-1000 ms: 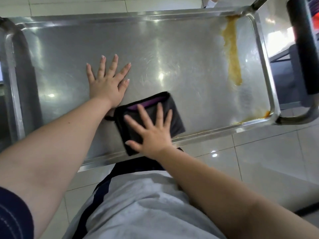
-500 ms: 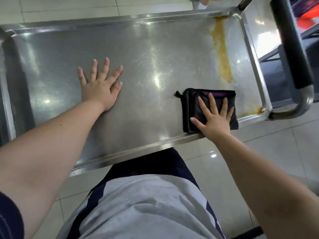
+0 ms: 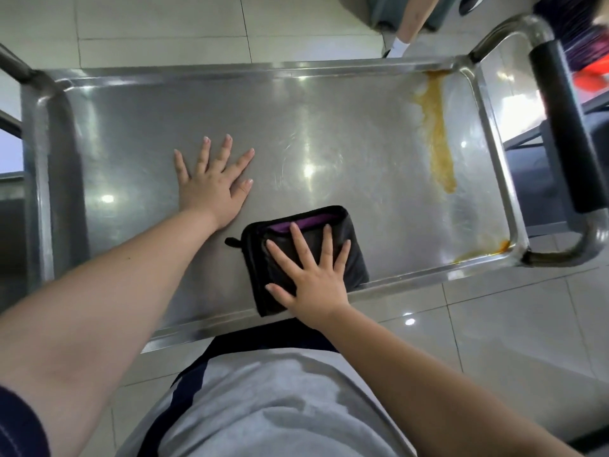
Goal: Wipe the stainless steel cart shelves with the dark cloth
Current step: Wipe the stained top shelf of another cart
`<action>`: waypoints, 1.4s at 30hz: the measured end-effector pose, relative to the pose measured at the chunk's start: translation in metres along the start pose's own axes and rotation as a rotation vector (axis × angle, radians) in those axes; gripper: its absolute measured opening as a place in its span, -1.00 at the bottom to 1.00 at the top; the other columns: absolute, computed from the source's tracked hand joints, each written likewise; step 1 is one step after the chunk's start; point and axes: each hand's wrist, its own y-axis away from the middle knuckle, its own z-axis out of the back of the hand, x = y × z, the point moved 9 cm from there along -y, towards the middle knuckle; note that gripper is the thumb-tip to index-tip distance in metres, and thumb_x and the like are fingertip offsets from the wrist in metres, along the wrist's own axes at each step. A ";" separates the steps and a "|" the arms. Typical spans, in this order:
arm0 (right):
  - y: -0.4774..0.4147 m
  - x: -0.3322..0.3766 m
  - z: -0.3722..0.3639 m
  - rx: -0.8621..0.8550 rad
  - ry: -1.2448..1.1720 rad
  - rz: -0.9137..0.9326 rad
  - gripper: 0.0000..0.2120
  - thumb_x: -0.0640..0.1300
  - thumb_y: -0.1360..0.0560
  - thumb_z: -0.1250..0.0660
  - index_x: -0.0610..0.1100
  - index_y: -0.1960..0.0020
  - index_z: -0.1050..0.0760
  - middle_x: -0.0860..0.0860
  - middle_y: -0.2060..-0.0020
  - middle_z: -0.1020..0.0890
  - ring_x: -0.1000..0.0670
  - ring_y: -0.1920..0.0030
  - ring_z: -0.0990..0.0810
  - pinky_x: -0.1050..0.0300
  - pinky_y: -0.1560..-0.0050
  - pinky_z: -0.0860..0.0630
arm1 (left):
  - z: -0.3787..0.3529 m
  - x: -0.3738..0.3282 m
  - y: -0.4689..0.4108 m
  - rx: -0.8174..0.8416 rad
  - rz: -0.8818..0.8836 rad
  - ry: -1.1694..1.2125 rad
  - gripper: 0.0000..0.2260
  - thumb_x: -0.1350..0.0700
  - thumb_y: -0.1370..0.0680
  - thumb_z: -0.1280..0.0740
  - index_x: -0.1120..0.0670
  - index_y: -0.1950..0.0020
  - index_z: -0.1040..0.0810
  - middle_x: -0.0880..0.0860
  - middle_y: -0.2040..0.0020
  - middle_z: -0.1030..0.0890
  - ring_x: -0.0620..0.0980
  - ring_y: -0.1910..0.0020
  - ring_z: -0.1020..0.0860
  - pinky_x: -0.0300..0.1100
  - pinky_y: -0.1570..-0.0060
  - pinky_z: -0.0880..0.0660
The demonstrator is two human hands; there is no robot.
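The stainless steel cart's top shelf (image 3: 138,133) fills the middle of the view. A folded dark cloth (image 3: 352,258) with a purple strip lies on it by the near rim. My right hand (image 3: 313,275) presses flat on the cloth with spread, straight fingers. My left hand (image 3: 214,186) rests flat on the bare steel, just left of the cloth and a little farther in. A yellow-brown smear (image 3: 438,140) runs down the right part of the shelf, with an orange residue (image 3: 502,246) in the near right corner.
The cart's black-gripped push handle (image 3: 560,127) stands at the right end. Another person's leg and white sock (image 3: 403,31) are beyond the far rim. Glossy tiled floor (image 3: 494,324) surrounds the cart. A steel post (image 3: 13,65) rises at the far left.
My right hand slid the cloth right towards the near right corner, then back left to the middle of the near edge. My left hand stayed flat on the shelf.
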 end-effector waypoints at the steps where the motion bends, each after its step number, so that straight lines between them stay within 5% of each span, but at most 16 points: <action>1: 0.000 -0.004 0.002 0.004 0.000 0.008 -0.33 0.45 -0.53 0.10 0.37 -0.48 0.40 0.14 -0.51 0.46 -0.33 -0.40 0.59 -0.52 -0.30 0.44 | 0.003 0.001 -0.002 -0.011 0.017 0.029 -0.50 -0.24 -0.63 0.06 -0.29 -0.58 0.05 -0.11 -0.62 0.09 0.08 -0.59 0.18 0.36 -0.43 0.29; 4: -0.005 -0.010 0.008 -0.044 0.078 0.054 -0.30 0.46 -0.51 0.04 0.34 -0.54 0.26 0.08 -0.58 0.28 -0.39 -0.44 0.50 -0.54 -0.31 0.43 | 0.005 0.006 -0.008 -0.047 0.067 0.037 -0.48 -0.26 -0.63 0.08 -0.26 -0.59 0.07 -0.10 -0.62 0.11 0.11 -0.59 0.19 0.32 -0.46 0.26; 8: -0.013 -0.010 0.006 -0.108 0.082 0.126 -0.27 0.48 -0.46 -0.04 0.33 -0.56 0.08 0.03 -0.61 0.05 -0.42 -0.51 0.28 -0.54 -0.41 0.16 | -0.002 0.009 -0.008 -0.060 0.083 -0.013 -0.47 -0.29 -0.61 0.17 -0.28 -0.58 0.19 -0.11 -0.61 0.20 0.14 -0.58 0.23 0.31 -0.46 0.27; 15: -0.108 -0.049 0.056 -0.092 0.059 -0.061 -0.28 0.55 -0.43 0.14 0.41 -0.49 0.33 0.14 -0.57 0.28 -0.35 -0.50 0.41 -0.45 -0.42 0.31 | -0.006 0.011 -0.010 -0.044 0.102 -0.005 -0.48 -0.26 -0.62 0.19 -0.30 -0.55 0.27 -0.13 -0.59 0.27 0.15 -0.58 0.26 0.40 -0.41 0.24; 23: -0.252 -0.096 0.137 -0.113 0.046 -0.167 -0.28 0.55 -0.43 0.14 0.39 -0.52 0.24 0.13 -0.59 0.19 -0.34 -0.53 0.31 -0.47 -0.42 0.27 | -0.003 0.011 -0.015 -0.049 0.107 0.007 -0.47 -0.27 -0.61 0.13 -0.32 -0.56 0.21 -0.13 -0.61 0.22 0.14 -0.58 0.24 0.40 -0.41 0.29; 31: -0.086 -0.096 0.050 -0.061 0.074 -0.071 -0.27 0.54 -0.44 0.15 0.36 -0.52 0.29 0.12 -0.59 0.21 -0.31 -0.52 0.37 -0.46 -0.43 0.26 | -0.005 0.011 -0.016 0.000 0.118 -0.033 -0.46 -0.31 -0.60 0.23 -0.29 -0.54 0.33 -0.09 -0.59 0.31 0.14 -0.57 0.29 0.42 -0.41 0.25; 34: -0.002 -0.110 0.008 -0.086 0.092 -0.040 -0.28 0.51 -0.46 0.09 0.32 -0.55 0.14 0.06 -0.61 0.05 -0.35 -0.54 0.26 -0.52 -0.41 0.09 | -0.006 0.010 -0.014 0.001 0.118 -0.033 -0.46 -0.30 -0.60 0.20 -0.29 -0.55 0.31 -0.10 -0.60 0.29 0.14 -0.58 0.27 0.42 -0.41 0.22; 42: 0.007 -0.119 0.004 0.001 0.095 -0.053 -0.30 0.51 -0.47 0.16 0.32 -0.56 0.10 0.04 -0.60 0.01 -0.39 -0.53 0.21 -0.51 -0.39 0.16 | 0.002 -0.013 -0.016 0.003 0.176 0.040 -0.48 -0.23 -0.63 0.11 -0.27 -0.59 0.13 -0.10 -0.62 0.17 0.14 -0.58 0.26 0.51 -0.32 0.31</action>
